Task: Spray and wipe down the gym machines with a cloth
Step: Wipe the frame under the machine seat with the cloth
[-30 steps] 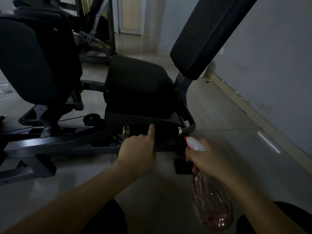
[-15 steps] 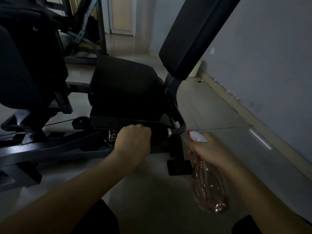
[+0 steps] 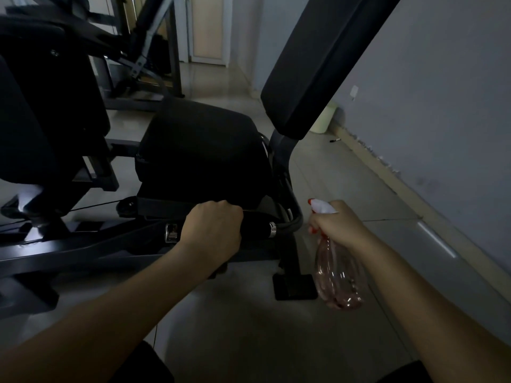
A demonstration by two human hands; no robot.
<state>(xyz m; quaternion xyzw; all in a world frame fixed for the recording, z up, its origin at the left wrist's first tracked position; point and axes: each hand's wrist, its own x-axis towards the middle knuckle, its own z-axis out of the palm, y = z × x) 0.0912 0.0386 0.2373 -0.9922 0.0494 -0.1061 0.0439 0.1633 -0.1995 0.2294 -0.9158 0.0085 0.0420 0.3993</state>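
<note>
A black gym machine fills the left and middle, with a padded seat (image 3: 201, 150) and a tilted backrest pad (image 3: 318, 64). Below the seat's front edge runs a black handle bar (image 3: 255, 225) with a chrome ring. My left hand (image 3: 213, 230) grips that bar, fingers curled over it; no cloth shows in the hand. To the right, my right hand (image 3: 340, 225) holds a clear pinkish spray bottle (image 3: 337, 275) by its neck, its white and red nozzle pointing left toward the bar. The bottle hangs above the floor.
The room is dim. Another dark padded machine (image 3: 41, 106) stands at the left, with more frames behind it. The machine's black foot (image 3: 293, 286) rests on the tiled floor near the bottle. A pale bin (image 3: 323, 120) stands by the grey wall (image 3: 442, 120) on the right.
My left hand went from pointing an index finger at the bar to curling round it. My right hand with the bottle stayed beside the bar.
</note>
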